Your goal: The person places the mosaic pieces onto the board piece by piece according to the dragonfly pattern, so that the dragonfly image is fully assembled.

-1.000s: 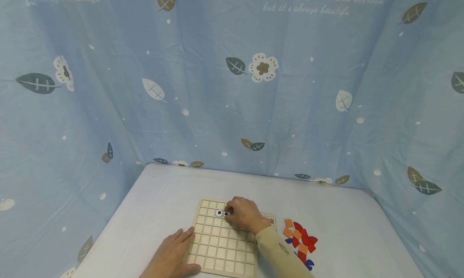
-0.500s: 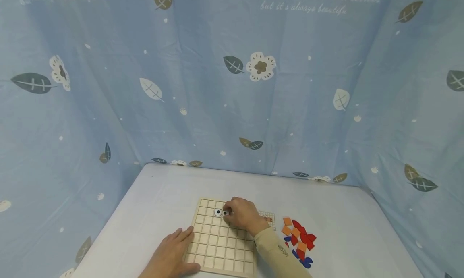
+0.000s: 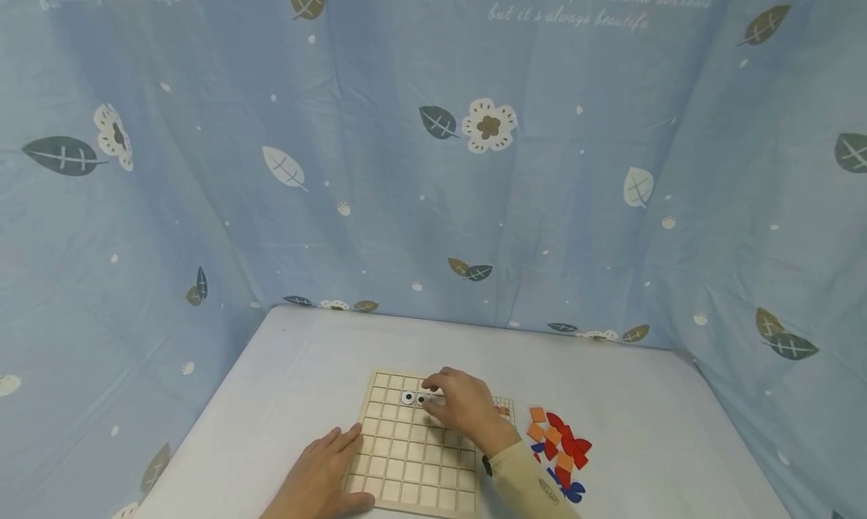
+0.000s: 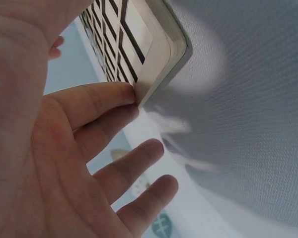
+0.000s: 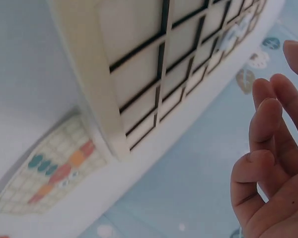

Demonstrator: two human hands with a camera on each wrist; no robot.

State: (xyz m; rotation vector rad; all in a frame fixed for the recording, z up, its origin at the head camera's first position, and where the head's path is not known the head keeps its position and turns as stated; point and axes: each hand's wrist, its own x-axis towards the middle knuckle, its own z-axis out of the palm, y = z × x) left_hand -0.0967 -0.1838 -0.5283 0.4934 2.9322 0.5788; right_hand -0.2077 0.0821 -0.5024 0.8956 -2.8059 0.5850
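- Head view: from my remote seat I am looking down at a pale gridded wooden board [image 3: 413, 451], lying on a white surface [image 3: 305, 383] with patterned blue cloth [image 3: 379, 165] hanging behind. Two white eye tiles [image 3: 408, 398] with black dots are sitting side by side near the board's far edge. The left hand [image 3: 321, 470] is resting at the board's left edge, fingers stretched out. The right hand [image 3: 463, 406] is hovering by the tiles, thumb and forefinger parted; I am making out nothing gripped, and cannot tell whether the thumb is touching a tile. To the right, a small pattern card [image 3: 509, 420] is showing in part, and orange squares [image 3: 538, 414], red pieces [image 3: 579, 450] and blue pieces [image 3: 576, 493] are lying loose. I am judging the tiles light, stiff and smooth, perhaps slippery; opposite edges are seeming the best hold.
- Left wrist view: I am seeing loosely spread fingers, one touching the board's rim, none curling round it. The board is looking rigid and sturdy, so I am favouring its thick rim for steadying.
- Right wrist view: I am finding the fingers gently bent, the thumb apart, nothing visibly held. The tiles are appearing blurred, at the grid's far end.
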